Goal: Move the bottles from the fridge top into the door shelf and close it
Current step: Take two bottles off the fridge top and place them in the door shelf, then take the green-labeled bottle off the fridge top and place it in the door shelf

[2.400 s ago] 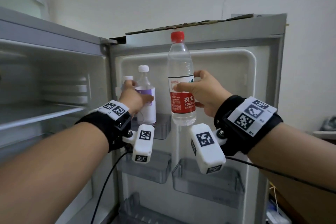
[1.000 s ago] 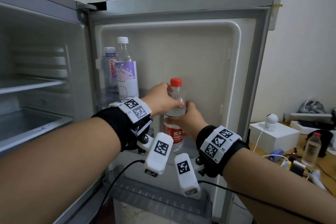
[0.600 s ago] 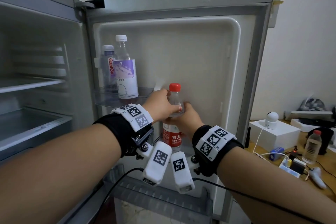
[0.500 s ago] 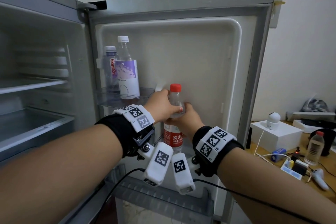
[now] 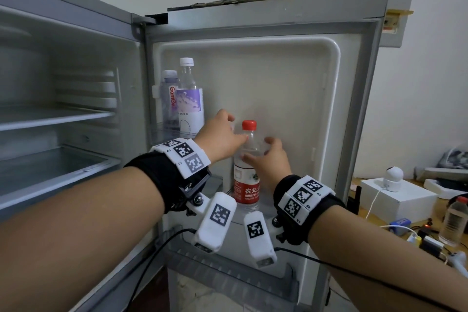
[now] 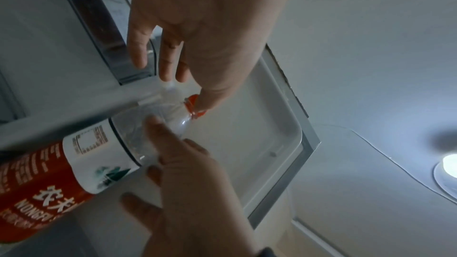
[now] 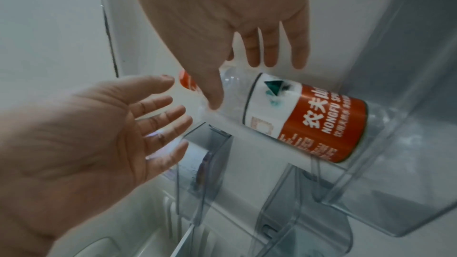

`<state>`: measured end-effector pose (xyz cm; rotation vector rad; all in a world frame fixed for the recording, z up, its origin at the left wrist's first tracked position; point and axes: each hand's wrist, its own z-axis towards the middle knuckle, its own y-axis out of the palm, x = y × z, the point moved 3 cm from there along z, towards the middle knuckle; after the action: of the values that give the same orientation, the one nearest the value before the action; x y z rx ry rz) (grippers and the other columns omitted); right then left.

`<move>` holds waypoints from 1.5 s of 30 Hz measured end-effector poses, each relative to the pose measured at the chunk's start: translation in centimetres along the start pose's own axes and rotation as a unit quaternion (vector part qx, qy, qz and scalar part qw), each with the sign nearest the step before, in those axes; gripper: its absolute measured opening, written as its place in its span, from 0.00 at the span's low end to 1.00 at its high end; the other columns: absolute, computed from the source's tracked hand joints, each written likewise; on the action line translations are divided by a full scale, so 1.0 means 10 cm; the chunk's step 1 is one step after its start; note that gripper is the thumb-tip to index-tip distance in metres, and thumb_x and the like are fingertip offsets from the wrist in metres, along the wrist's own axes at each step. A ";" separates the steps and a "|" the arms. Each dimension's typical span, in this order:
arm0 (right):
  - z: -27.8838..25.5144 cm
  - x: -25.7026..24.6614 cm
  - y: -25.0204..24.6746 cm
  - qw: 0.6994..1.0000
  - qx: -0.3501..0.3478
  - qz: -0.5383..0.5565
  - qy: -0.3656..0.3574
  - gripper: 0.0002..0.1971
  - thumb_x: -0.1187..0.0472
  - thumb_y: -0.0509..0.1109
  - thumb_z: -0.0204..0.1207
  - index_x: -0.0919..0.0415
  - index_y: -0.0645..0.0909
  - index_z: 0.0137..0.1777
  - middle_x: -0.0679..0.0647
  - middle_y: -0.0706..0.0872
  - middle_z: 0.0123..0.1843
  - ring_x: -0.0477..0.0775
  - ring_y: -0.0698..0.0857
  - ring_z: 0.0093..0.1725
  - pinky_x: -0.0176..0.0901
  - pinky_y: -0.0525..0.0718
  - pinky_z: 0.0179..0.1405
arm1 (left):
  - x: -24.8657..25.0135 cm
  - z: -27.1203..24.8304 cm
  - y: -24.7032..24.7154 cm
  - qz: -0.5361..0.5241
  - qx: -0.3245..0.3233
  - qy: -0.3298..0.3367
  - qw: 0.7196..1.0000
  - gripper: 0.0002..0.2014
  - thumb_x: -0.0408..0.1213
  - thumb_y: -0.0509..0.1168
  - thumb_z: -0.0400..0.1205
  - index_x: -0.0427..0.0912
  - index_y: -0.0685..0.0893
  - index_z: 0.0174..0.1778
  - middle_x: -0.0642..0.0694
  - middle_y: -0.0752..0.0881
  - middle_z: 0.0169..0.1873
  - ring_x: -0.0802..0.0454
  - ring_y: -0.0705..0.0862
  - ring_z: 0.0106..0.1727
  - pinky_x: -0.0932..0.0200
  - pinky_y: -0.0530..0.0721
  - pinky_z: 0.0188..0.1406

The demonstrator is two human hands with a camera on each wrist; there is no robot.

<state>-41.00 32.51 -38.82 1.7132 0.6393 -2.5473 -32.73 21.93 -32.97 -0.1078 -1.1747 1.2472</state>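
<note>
White wall is seen behind a grey fridge [image 5: 76, 63], whose empty shelves fill the left of the head view. Its door [image 5: 278, 78] is swung wide open at the middle. On the upper left door shelf [image 5: 162, 132] two capped bottles are stood upright: a bottle marked "GanTen" [image 5: 170, 101] at the far left and, just beside it on the right, a purple-label bottle [image 5: 190, 101]. Below and to the right, a red-cap bottle [image 5: 248, 167] is stood upright in a clear lower door bin [image 7: 405, 192], its red label facing out. The left hand [image 5: 219, 140] is held just beside the bottle's neck with fingers spread and straight, gripping nothing. The right hand [image 5: 269, 159] is held on the other side of the bottle's shoulder, fingers likewise loosened and straight; whether its fingertips touch the plastic cannot be told. At the far right, a table [image 5: 430, 213] is seen carrying a white box [image 5: 397, 196], cables and another bottle [image 5: 454, 220].
</note>
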 end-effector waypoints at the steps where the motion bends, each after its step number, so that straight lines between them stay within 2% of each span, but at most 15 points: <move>1: 0.00 -0.08 -0.05 0.999 0.026 0.012 -0.025 0.40 0.50 0.79 0.65 0.56 0.67 0.75 0.60 0.76 0.70 0.60 0.80 0.65 0.56 0.81 0.66 | -0.01 0.00 -0.04 -0.007 0.004 -0.004 1.000 0.31 0.47 0.72 0.77 0.42 0.72 0.74 0.42 0.81 0.66 0.44 0.83 0.64 0.52 0.82 0.64; 4: -0.03 -0.44 -0.12 0.992 0.069 0.059 -0.089 0.28 0.52 0.75 0.70 0.56 0.72 0.69 0.57 0.78 0.63 0.55 0.82 0.59 0.56 0.82 0.63 | 0.00 -0.04 -0.24 -0.023 0.028 -0.014 0.999 0.29 0.46 0.72 0.78 0.43 0.73 0.74 0.42 0.82 0.67 0.46 0.82 0.65 0.57 0.80 0.61; 7: -0.06 -0.85 -0.06 0.986 0.027 0.109 -0.126 0.22 0.54 0.73 0.73 0.56 0.75 0.66 0.58 0.79 0.63 0.54 0.84 0.55 0.47 0.85 0.53 | 0.02 -0.08 -0.57 -0.017 0.061 -0.011 0.998 0.28 0.46 0.72 0.78 0.43 0.74 0.73 0.44 0.82 0.65 0.48 0.82 0.64 0.59 0.78 0.61; 10: -0.08 -1.20 0.08 0.979 -0.021 0.138 -0.150 0.21 0.54 0.72 0.76 0.57 0.74 0.67 0.57 0.80 0.61 0.50 0.80 0.50 0.34 0.78 0.37 | 0.02 -0.10 -0.95 -0.016 0.097 -0.010 0.995 0.27 0.45 0.72 0.77 0.44 0.76 0.71 0.45 0.83 0.63 0.49 0.83 0.60 0.59 0.80 0.59; 12: -0.12 -1.43 0.21 0.973 -0.048 0.159 -0.160 0.21 0.54 0.71 0.77 0.58 0.74 0.68 0.56 0.80 0.58 0.48 0.79 0.47 0.35 0.77 0.38 | 0.00 -0.12 -1.24 -0.019 0.115 -0.009 0.993 0.27 0.44 0.72 0.77 0.43 0.75 0.71 0.44 0.83 0.63 0.48 0.83 0.61 0.55 0.82 0.62; 16: -0.21 -1.89 0.56 0.957 -0.097 0.213 -0.169 0.19 0.54 0.69 0.78 0.59 0.74 0.67 0.50 0.80 0.50 0.42 0.79 0.40 0.36 0.78 0.35 | -0.09 -0.18 -1.88 0.022 0.173 -0.002 0.985 0.27 0.45 0.72 0.78 0.43 0.76 0.71 0.46 0.82 0.63 0.50 0.82 0.61 0.62 0.79 0.52; 20: -0.31 -2.40 0.93 0.945 -0.128 0.243 -0.176 0.18 0.50 0.70 0.76 0.56 0.76 0.62 0.48 0.81 0.47 0.48 0.81 0.45 0.50 0.86 0.48 | -0.15 -0.24 -2.49 0.029 0.213 0.004 0.977 0.27 0.45 0.71 0.78 0.44 0.75 0.72 0.45 0.80 0.66 0.51 0.81 0.63 0.63 0.76 0.54; 24: -0.50 -2.96 1.32 0.927 -0.175 0.264 -0.199 0.19 0.49 0.68 0.77 0.57 0.75 0.64 0.52 0.80 0.54 0.50 0.80 0.46 0.44 0.82 0.40 | -0.22 -0.31 -3.12 0.063 0.253 0.017 0.965 0.28 0.48 0.71 0.78 0.47 0.74 0.73 0.47 0.79 0.68 0.51 0.80 0.65 0.60 0.77 0.61; 29: -0.70 -3.56 1.67 0.908 -0.201 0.294 -0.220 0.19 0.48 0.67 0.77 0.56 0.76 0.64 0.49 0.80 0.48 0.51 0.82 0.48 0.53 0.86 0.53 | -0.28 -0.37 -3.79 0.093 0.295 0.042 0.950 0.27 0.49 0.70 0.78 0.48 0.75 0.73 0.47 0.78 0.69 0.53 0.79 0.64 0.62 0.74 0.56; 31: -0.78 -3.78 1.78 0.900 -0.208 0.307 -0.231 0.19 0.48 0.67 0.78 0.57 0.76 0.64 0.48 0.80 0.47 0.51 0.82 0.49 0.51 0.86 0.53 | -0.28 -0.40 -4.02 0.104 0.305 0.052 0.945 0.27 0.48 0.70 0.78 0.48 0.74 0.73 0.47 0.77 0.69 0.52 0.79 0.66 0.60 0.77 0.58; 34: -0.90 -4.11 1.90 0.885 -0.224 0.325 -0.245 0.19 0.49 0.66 0.78 0.57 0.76 0.65 0.49 0.80 0.46 0.51 0.82 0.48 0.50 0.85 0.53 | -0.26 -0.44 -4.35 0.101 0.320 0.058 0.940 0.27 0.47 0.69 0.79 0.49 0.74 0.74 0.48 0.77 0.69 0.53 0.79 0.63 0.64 0.78 0.48; 37: -1.04 -4.43 2.01 0.874 -0.239 0.332 -0.261 0.19 0.50 0.65 0.79 0.58 0.75 0.65 0.49 0.79 0.46 0.51 0.81 0.48 0.50 0.84 0.54 | -0.25 -0.49 -4.66 0.097 0.337 0.059 0.935 0.28 0.47 0.69 0.79 0.48 0.73 0.75 0.49 0.77 0.69 0.54 0.78 0.63 0.65 0.76 0.51; 41: -1.16 -4.78 2.11 0.868 -0.253 0.323 -0.280 0.10 0.51 0.64 0.80 0.57 0.74 0.55 0.50 0.76 0.40 0.52 0.79 0.46 0.52 0.84 0.58 | -0.26 -0.54 -5.05 0.098 0.346 0.041 0.932 0.30 0.50 0.68 0.79 0.48 0.71 0.77 0.50 0.77 0.66 0.54 0.78 0.64 0.61 0.76 0.58; 43: -1.20 -4.93 2.15 0.862 -0.276 0.322 -0.280 0.12 0.51 0.64 0.81 0.57 0.74 0.58 0.51 0.76 0.41 0.53 0.79 0.49 0.52 0.83 0.59 | -0.30 -0.57 -5.21 0.095 0.353 0.022 0.930 0.32 0.52 0.68 0.77 0.48 0.72 0.77 0.50 0.78 0.67 0.52 0.79 0.65 0.56 0.79 0.62; 45: -1.22 -5.07 2.23 0.855 -0.298 0.327 -0.270 0.18 0.50 0.64 0.81 0.59 0.74 0.66 0.52 0.77 0.44 0.55 0.80 0.51 0.51 0.83 0.59 | -0.33 -0.59 -5.36 0.055 0.353 0.010 0.934 0.29 0.51 0.69 0.77 0.47 0.75 0.74 0.50 0.80 0.63 0.52 0.80 0.63 0.55 0.81 0.58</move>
<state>-4.70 5.08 -4.94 0.7630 0.5762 -1.8982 7.91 1.42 -3.86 0.3532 -0.6489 1.6961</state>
